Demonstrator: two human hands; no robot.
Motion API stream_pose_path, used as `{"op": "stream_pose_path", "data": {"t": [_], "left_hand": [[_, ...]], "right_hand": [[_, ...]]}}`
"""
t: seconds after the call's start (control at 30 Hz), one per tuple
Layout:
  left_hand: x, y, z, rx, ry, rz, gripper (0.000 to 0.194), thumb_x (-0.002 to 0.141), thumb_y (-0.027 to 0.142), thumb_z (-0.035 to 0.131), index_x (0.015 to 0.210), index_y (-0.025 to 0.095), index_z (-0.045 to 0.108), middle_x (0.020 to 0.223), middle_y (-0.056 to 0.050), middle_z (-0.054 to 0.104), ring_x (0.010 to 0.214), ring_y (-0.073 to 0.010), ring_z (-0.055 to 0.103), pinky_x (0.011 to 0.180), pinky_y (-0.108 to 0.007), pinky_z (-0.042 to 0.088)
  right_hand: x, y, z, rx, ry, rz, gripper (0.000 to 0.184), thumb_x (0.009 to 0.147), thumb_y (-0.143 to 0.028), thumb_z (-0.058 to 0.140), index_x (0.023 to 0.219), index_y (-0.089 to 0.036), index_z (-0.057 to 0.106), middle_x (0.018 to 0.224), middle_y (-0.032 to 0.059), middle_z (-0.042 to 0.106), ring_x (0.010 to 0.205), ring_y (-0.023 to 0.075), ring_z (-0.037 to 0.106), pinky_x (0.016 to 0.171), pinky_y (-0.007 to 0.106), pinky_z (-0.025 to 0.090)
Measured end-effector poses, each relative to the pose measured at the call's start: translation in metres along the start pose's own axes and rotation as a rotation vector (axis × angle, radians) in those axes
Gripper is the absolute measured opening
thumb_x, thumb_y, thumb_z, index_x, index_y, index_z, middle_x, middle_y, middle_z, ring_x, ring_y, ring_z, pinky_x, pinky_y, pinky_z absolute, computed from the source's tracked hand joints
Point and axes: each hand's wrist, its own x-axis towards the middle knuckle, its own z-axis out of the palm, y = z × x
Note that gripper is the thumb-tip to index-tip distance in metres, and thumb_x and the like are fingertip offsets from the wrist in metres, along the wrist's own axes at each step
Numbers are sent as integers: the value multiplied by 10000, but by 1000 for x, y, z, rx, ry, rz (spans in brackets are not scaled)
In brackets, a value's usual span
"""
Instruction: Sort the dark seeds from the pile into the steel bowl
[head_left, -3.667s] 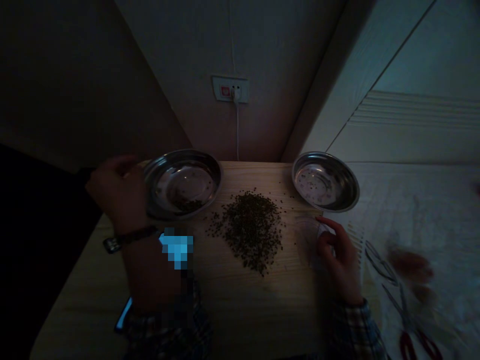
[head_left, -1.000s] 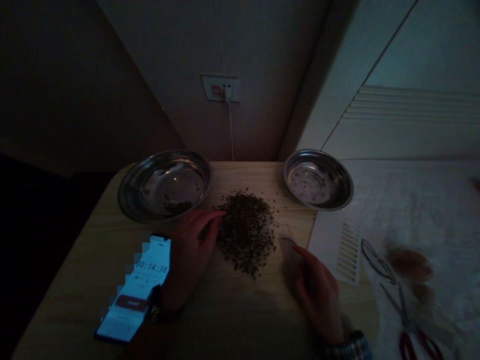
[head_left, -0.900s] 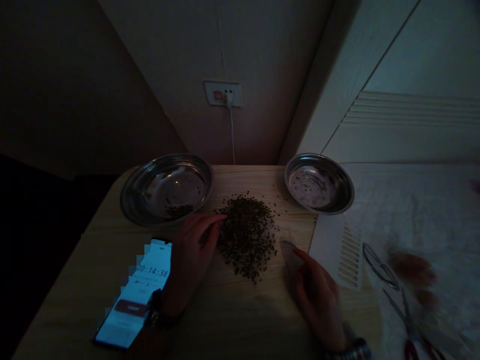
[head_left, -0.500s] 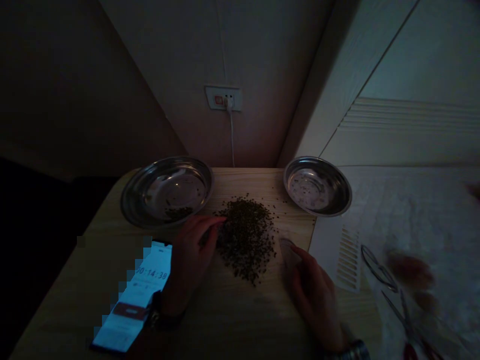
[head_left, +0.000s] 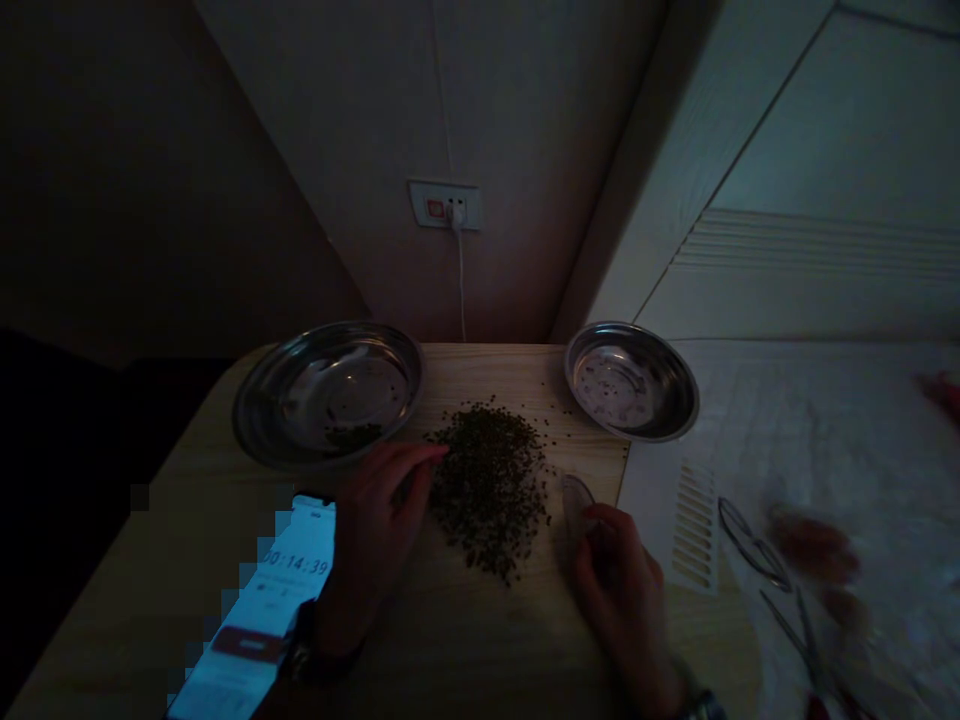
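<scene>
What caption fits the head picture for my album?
Left hand at a pile of small dark bits, right hand holding something clear, two metal bowls behind, phone glowing nearby.

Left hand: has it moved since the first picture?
Yes: against the wall socket, the left hand has moved right and down, from near the left metal basin to the dark grain pile.

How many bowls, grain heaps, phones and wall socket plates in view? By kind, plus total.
Round silver metal bowls: 2
Heap of small dark grains: 1
Lit rectangular phone: 1
White rectangular wall socket plate: 1
Total: 5
</scene>
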Motion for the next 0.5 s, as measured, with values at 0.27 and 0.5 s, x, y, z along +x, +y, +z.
{"op": "stream_pose_path", "data": {"t": [0.27, 0.5], "left_hand": [[-2, -6, 1, -16, -5, 21, 154, 909, 228, 518, 989, 246, 647, 963, 5, 640, 908, -168, 595, 844, -328, 461], [-1, -4, 0, -21, -18, 9, 162, 916, 254, 504, 996, 251, 645, 975, 2, 644, 914, -176, 602, 842, -343, 472]], "right_hand": [[-2, 2, 2, -17, 21, 29, 197, 858, -215, 491, 1053, -215, 515, 640, -43, 534, 550, 124, 528, 498, 212, 388], [14, -5, 1, -9, 87, 18, 213, 859, -210, 499, 1071, -227, 500, 586, -77, 484, 504, 107, 480, 503, 201, 380]]}}
